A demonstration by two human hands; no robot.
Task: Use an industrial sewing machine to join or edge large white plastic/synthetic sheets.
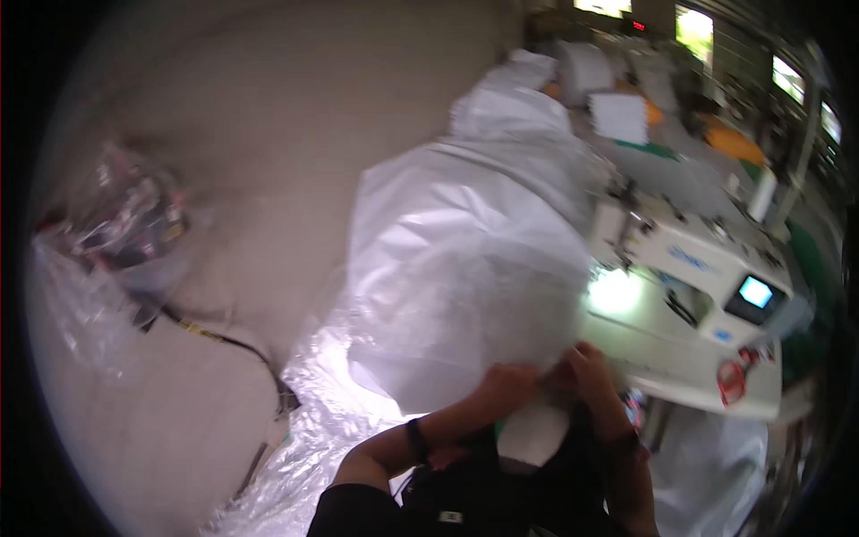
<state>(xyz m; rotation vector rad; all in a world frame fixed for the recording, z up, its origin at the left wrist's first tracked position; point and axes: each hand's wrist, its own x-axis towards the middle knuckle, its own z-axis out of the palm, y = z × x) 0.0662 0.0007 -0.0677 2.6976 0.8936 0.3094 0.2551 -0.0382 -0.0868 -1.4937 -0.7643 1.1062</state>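
A large piece of smooth white sheeting (465,242) drapes off the left side of the sewing table and spreads toward me. At its near right edge my left hand (512,385) is closed, its fingers bent over the material. Close beside it, my right hand (586,365) is closed with the fingertips pinched together near the table's front edge. Blur hides the fingertips, and what lies exactly between the two hands is hard to make out. The white sewing machine (689,255) stands to the right of the sheeting, its lamp and small screen lit.
Red-handled scissors (732,380) lie on the sewing table (635,345) at the right. A white thread cone (762,195) stands behind the machine. Shiny clear plastic (322,447) spreads on the floor at left, with a dark cable (242,345) and a clear plastic bag (116,233) beyond.
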